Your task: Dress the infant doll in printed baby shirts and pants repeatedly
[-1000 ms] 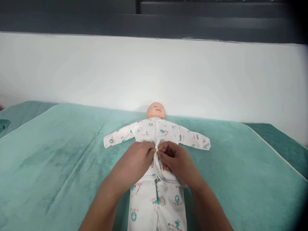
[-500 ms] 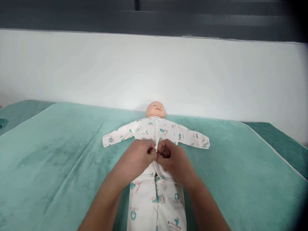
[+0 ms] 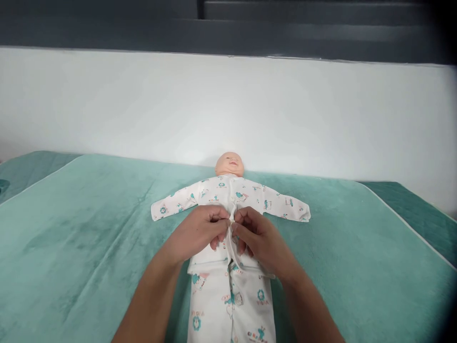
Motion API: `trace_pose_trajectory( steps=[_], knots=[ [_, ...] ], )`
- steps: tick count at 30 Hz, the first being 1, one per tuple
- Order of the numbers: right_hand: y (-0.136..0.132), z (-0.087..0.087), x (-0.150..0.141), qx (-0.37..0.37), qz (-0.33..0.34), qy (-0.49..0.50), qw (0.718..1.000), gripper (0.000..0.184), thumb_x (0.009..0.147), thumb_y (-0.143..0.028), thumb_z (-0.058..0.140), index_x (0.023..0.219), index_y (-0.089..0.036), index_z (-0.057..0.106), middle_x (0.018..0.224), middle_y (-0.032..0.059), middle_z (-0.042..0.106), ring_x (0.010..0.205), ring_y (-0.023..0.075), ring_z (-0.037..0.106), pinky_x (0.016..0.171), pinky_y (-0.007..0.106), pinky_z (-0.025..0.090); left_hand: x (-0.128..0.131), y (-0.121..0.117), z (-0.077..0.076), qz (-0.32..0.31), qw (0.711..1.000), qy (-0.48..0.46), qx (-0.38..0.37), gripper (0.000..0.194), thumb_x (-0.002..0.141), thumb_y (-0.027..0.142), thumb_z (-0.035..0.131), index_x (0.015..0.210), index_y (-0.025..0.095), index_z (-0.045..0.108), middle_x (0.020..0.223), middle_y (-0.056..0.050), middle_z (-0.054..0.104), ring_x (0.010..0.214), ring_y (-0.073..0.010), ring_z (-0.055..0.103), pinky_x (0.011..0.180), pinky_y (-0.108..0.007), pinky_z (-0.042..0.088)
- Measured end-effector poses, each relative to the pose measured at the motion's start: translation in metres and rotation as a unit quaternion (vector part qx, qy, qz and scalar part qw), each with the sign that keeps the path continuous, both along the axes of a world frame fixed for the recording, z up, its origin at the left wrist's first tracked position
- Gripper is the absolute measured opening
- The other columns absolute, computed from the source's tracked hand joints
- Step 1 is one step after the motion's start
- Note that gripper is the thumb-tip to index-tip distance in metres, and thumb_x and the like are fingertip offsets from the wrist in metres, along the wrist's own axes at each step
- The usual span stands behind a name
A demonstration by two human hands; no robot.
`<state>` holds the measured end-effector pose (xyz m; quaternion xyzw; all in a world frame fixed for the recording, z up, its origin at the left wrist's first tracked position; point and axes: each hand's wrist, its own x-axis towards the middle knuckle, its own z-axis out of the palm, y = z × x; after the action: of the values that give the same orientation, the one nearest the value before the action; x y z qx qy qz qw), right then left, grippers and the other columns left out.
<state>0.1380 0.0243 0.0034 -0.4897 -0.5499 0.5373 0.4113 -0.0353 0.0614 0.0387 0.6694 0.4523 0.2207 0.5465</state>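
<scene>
A baby doll lies on its back with its head toward the wall and its sleeves spread. It wears a white printed baby jacket with a front opening, over matching white trousers. My left hand pinches the jacket's front edge from the left. From the right, my right hand pinches the facing edge, its fingertips almost meeting the left ones. Below my fingers the two edges part slightly near the hem. Whatever fastener lies between the fingertips is too small to make out.
Under the doll spreads a soft green blanket with a pale edge line. Darker green quilted cloth shows at the right. A white wall rises just behind the doll's head, topped by a dark panel.
My fingers have shifted their pinch on the jacket front, and the lower fingers have uncurled a little. More of the jacket's hem shows now. The doll lies in the same place.
</scene>
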Motion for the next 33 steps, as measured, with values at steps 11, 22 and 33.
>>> trace_pose_trajectory(
  steps=[11, 22, 33],
  knots=[
    [0.002, -0.008, -0.012, 0.03, -0.059, -0.002, 0.998, 0.015, 0.093, -0.028, 0.043, 0.081, -0.022, 0.048, 0.059, -0.0079, 0.052, 0.043, 0.0069, 0.048, 0.045, 0.02, 0.035, 0.0, 0.007, -0.01, 0.01, 0.999, -0.043, -0.033, 0.011, 0.078, 0.021, 0.049, 0.071, 0.017, 0.056, 0.054, 0.005, 0.047, 0.048, -0.0082, 0.043, 0.045, -0.019, 0.039],
    [0.006, -0.012, -0.01, 0.348, -0.18, -0.135, 0.91, 0.018, 0.093, -0.025, 0.047, 0.106, -0.024, 0.06, 0.116, 0.006, 0.063, 0.112, 0.0187, 0.056, 0.097, 0.036, 0.045, -0.003, -0.004, 0.005, 0.069, 0.978, 0.051, 0.188, 0.022, 0.088, 0.03, 0.043, 0.083, 0.02, 0.062, 0.08, -0.001, 0.064, 0.074, -0.015, 0.058, 0.066, -0.026, 0.045],
    [-0.121, -0.044, -0.016, 0.328, 0.029, -0.285, 0.9, 0.04, 0.094, -0.017, 0.04, 0.128, -0.028, 0.057, 0.143, 0.0031, 0.05, 0.136, 0.0231, 0.041, 0.118, 0.054, 0.023, -0.073, -0.189, -0.109, 0.378, 0.898, 0.127, 0.186, 0.035, 0.087, 0.05, 0.045, 0.095, 0.025, 0.067, 0.102, -0.005, 0.07, 0.097, -0.0272, 0.064, 0.089, -0.041, 0.051]
  ],
)
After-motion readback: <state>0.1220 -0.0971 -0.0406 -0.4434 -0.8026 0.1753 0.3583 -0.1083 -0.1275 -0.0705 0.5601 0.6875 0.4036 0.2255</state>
